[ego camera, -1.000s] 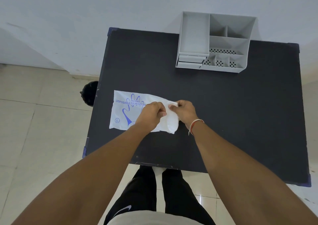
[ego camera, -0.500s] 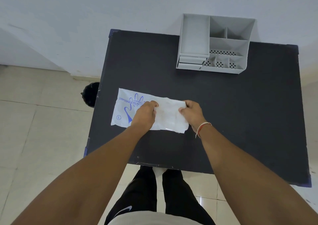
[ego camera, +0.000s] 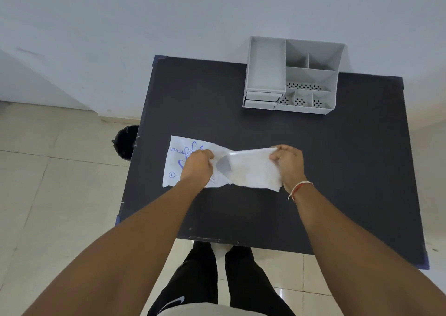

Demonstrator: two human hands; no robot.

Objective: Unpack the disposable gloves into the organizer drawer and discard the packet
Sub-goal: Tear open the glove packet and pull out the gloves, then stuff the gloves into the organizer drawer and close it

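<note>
A white packet (ego camera: 176,163) printed with a blue glove and the word DISPOSABLE lies on the left part of the black table (ego camera: 337,170). My left hand (ego camera: 196,167) is shut on the packet's open right end and presses it down. My right hand (ego camera: 288,162) grips a translucent white stack of gloves (ego camera: 253,168), drawn partly out of the packet to the right and held just above the table. The grey organizer (ego camera: 311,74) stands at the table's far edge, with two small shut drawers (ego camera: 261,99) at its front left.
A black bin (ego camera: 124,141) stands on the tiled floor beside the table's left edge. A white wall runs behind the table. My legs in black trousers show below the table's near edge.
My right hand has moved right, pulling the stack of gloves further out of the packet. My left hand stays on the packet's open end.
</note>
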